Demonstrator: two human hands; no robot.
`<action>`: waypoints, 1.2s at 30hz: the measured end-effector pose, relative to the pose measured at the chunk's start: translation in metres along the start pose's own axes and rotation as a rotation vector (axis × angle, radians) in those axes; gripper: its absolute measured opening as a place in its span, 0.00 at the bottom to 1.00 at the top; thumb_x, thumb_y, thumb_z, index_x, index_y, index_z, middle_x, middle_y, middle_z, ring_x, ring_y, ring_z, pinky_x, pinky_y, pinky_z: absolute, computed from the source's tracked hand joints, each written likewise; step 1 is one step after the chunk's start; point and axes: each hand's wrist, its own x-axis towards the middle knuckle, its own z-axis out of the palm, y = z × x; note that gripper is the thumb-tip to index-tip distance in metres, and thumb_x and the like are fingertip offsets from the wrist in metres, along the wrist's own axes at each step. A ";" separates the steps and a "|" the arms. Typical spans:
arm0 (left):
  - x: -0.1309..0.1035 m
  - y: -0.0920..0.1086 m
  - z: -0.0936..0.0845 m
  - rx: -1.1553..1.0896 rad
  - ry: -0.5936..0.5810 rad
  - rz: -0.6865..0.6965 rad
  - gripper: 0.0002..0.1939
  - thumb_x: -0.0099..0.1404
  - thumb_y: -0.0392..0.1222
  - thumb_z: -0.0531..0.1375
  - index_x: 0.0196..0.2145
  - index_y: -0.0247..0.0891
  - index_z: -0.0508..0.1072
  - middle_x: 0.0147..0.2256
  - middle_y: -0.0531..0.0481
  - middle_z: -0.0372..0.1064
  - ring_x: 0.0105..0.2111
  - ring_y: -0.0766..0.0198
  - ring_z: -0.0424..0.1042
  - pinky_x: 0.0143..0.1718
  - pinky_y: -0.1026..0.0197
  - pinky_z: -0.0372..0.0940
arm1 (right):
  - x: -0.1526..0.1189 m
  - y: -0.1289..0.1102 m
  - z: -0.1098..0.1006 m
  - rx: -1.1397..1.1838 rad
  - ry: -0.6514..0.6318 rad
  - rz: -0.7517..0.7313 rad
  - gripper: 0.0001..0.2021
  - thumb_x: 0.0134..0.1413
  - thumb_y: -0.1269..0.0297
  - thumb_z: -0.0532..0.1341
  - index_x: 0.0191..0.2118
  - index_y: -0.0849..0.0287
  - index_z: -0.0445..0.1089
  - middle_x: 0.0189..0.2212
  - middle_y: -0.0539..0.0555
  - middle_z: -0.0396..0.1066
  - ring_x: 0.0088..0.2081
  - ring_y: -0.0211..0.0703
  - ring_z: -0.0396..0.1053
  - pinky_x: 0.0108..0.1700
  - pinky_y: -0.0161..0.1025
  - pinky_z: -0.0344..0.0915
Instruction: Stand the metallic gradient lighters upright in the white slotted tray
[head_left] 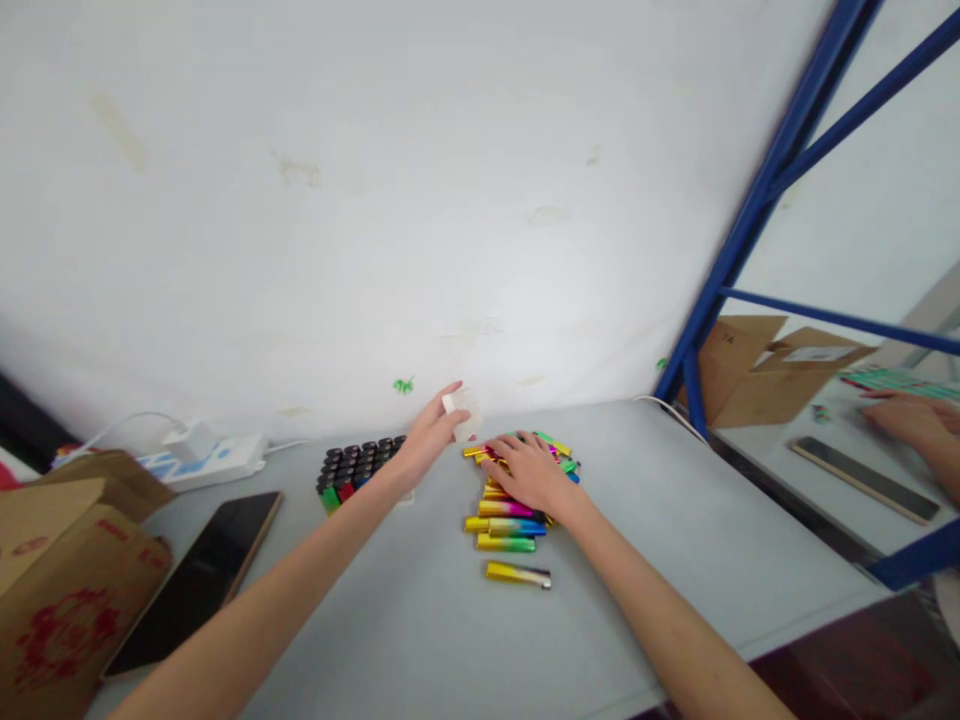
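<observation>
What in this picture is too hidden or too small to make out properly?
- Lighters in the colourful pile: those under the right hand are covered by it, head view.
- Small white thing in the left hand: too small and blurred to identify.
- Tray of black-capped lighters: its right end is hidden behind the left wrist.
- Another person's hand at the right: cut off by the picture edge.
- Printing on the cardboard box: blurred.

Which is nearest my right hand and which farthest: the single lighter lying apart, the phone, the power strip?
From the right hand, in the head view:
1. Single lighter, just below the hand, toward me.
2. Phone, well off to the left by the cardboard box.
3. Power strip, far left against the wall, slightly beyond the phone.
</observation>
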 end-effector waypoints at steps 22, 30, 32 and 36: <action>0.045 -0.050 0.010 1.058 -0.106 0.124 0.12 0.66 0.41 0.69 0.46 0.37 0.78 0.47 0.40 0.74 0.48 0.49 0.78 0.56 0.52 0.70 | -0.019 0.019 0.000 -0.065 0.008 0.118 0.26 0.81 0.45 0.48 0.71 0.47 0.71 0.70 0.64 0.67 0.71 0.69 0.60 0.70 0.70 0.59; -0.006 -0.006 0.007 1.069 -0.051 0.270 0.17 0.73 0.44 0.64 0.58 0.39 0.74 0.56 0.38 0.71 0.59 0.46 0.73 0.64 0.47 0.68 | -0.019 0.023 -0.005 -0.045 0.068 0.100 0.24 0.82 0.50 0.49 0.68 0.51 0.74 0.71 0.64 0.65 0.70 0.61 0.63 0.72 0.62 0.59; -0.034 0.010 -0.007 1.040 -0.004 0.462 0.16 0.75 0.45 0.61 0.57 0.41 0.75 0.55 0.40 0.71 0.58 0.46 0.74 0.64 0.46 0.70 | -0.020 0.024 -0.007 -0.025 0.106 0.083 0.23 0.82 0.53 0.50 0.65 0.54 0.75 0.70 0.65 0.66 0.69 0.59 0.64 0.72 0.60 0.59; -0.101 0.029 -0.049 1.046 0.219 0.542 0.14 0.77 0.48 0.58 0.55 0.43 0.76 0.55 0.41 0.73 0.57 0.47 0.75 0.65 0.46 0.70 | -0.019 0.011 -0.007 0.098 0.180 0.010 0.20 0.82 0.56 0.51 0.63 0.57 0.75 0.65 0.65 0.70 0.66 0.56 0.67 0.72 0.55 0.61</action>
